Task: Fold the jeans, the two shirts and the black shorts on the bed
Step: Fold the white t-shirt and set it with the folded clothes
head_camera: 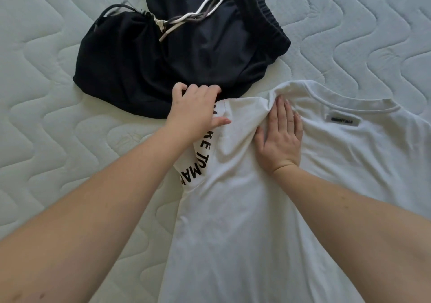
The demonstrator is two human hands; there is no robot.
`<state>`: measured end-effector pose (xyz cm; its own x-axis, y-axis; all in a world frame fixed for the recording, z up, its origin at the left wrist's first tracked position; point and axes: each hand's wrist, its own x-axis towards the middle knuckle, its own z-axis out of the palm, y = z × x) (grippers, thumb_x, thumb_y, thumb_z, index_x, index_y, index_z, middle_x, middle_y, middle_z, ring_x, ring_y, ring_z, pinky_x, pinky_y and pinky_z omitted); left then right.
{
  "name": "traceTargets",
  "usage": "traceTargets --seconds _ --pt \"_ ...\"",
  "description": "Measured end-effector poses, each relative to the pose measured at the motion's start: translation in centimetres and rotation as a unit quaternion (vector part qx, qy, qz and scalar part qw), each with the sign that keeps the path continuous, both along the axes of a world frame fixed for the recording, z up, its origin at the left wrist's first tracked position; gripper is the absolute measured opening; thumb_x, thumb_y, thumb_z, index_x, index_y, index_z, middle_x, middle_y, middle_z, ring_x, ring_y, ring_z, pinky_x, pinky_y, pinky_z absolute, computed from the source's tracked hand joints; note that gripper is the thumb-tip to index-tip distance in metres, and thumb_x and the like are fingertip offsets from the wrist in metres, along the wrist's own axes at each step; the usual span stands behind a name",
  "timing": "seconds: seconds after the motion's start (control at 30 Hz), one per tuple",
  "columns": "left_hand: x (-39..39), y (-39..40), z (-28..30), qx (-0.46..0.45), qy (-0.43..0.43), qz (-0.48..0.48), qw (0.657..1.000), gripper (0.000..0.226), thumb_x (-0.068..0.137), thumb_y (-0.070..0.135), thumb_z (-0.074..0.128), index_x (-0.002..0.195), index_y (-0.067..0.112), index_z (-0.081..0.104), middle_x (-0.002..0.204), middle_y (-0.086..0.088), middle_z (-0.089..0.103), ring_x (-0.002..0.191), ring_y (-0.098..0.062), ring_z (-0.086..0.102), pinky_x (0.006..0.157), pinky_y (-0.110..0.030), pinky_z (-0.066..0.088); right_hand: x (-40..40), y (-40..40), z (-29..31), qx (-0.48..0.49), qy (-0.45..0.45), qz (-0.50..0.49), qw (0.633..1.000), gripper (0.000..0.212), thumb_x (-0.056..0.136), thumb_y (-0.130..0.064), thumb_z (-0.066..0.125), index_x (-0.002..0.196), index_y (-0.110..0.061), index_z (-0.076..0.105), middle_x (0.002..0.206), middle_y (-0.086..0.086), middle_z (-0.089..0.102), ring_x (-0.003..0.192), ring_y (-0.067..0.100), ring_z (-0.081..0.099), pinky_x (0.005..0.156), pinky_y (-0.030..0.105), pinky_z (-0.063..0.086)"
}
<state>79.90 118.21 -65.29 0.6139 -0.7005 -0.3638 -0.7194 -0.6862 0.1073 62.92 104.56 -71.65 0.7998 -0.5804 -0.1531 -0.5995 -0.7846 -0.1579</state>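
Both forearms were bare up to the frame edge, no sleeves visible. Left hand [198, 111] and right hand [281, 134] were bare too: no gloves, rings, watch or wristbands. Nails were short and unpainted on the right hand's fingers [283, 109]. A few small dark spots sat on the left forearm near the bottom-left corner.

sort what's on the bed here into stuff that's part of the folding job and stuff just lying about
Part of the job:
white shirt, under both hands
black shorts, bunched up

Just there:
quilted mattress
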Motion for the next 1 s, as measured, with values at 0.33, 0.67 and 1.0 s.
traceTargets --seconds 0.33,0.67,1.0 --pt "0.3 2.8 2.7 -0.13 0.072 -0.057 0.987 0.017 0.096 0.029 0.055 0.093 0.014 0.047 0.069 -0.002 0.05 0.068 -0.028 0.052 0.056 -0.036 0.032 0.0 0.0 0.0 0.003 0.0 -0.003 1.0 0.071 0.093 -0.044 0.023 0.156 -0.012 0.013 0.164 0.005 0.013 0.15 0.018 0.009 0.122 0.037 -0.001" --pt "2.2 7.2 1.4 0.064 0.014 0.094 0.993 0.056 0.092 0.067 0.039 0.07 0.018 0.052 0.069 0.003 0.052 0.068 -0.02 0.05 0.054 -0.032 0.03 -0.1 0.1 0.0 -0.007 0.007 0.01 1.0 0.065 0.092 -0.041 0.028 0.155 -0.03 0.016 0.164 0.012 0.008 0.151 0.025 0.006 0.121 0.042 0.001" --pt "3.1 10.8 2.3 -0.05 0.219 -0.14 0.964 0.049 0.082 0.035 0.076 0.128 0.029 0.061 0.137 0.017 0.051 0.139 -0.01 0.032 0.117 -0.022 0.009 -0.1 0.0 0.2 0.003 0.02 0.007 1.0 0.064 0.093 -0.042 0.027 0.156 -0.031 0.014 0.164 0.01 0.004 0.151 0.021 0.0 0.121 0.041 -0.003"
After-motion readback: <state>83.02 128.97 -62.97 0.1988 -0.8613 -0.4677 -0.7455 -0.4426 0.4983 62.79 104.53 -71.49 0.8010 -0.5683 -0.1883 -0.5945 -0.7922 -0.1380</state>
